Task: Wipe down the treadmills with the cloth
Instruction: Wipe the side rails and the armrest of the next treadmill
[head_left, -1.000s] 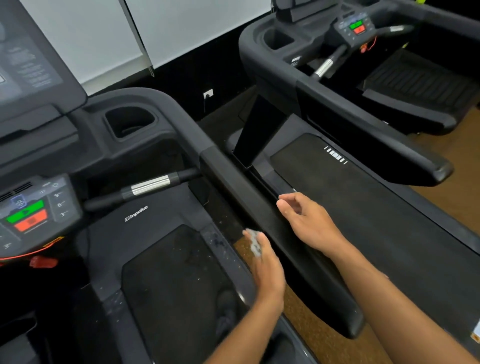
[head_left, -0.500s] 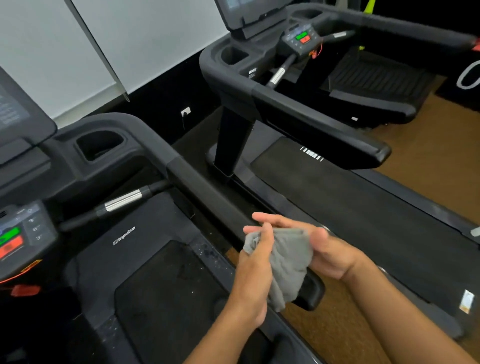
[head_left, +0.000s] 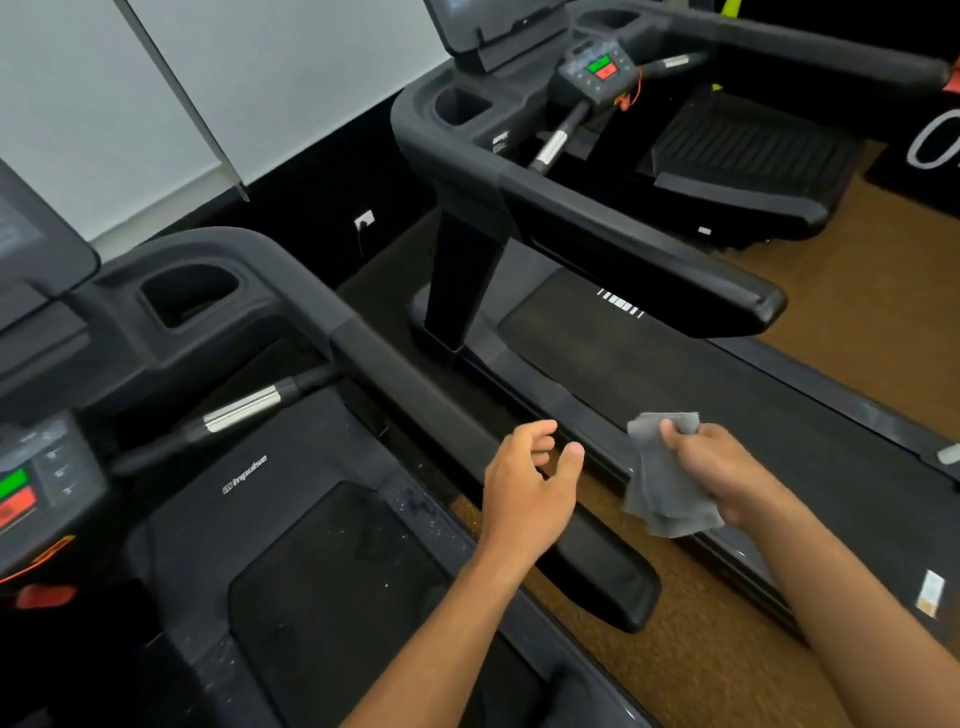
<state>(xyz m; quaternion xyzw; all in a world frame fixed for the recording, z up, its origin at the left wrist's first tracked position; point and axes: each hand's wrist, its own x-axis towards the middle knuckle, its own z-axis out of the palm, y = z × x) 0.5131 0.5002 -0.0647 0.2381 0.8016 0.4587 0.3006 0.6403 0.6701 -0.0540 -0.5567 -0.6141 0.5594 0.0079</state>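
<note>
R hand (head_left: 727, 467) holds grey cloth (head_left: 665, 493); L hand (head_left: 524, 488) empty beside treadmill handrail (head_left: 415, 395).

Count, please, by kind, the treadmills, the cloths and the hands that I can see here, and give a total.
Black treadmills: 2, the near black treadmill and the far black treadmill.
Grey fabric cloth: 1, gripped by the right hand.
Bare hands: 2, the left hand holds nothing.
Total: 5.

I've one wide head-worn view, facing forward and down, close over the near treadmill (head_left: 291, 467) and neighbouring treadmill (head_left: 753, 395)
</note>
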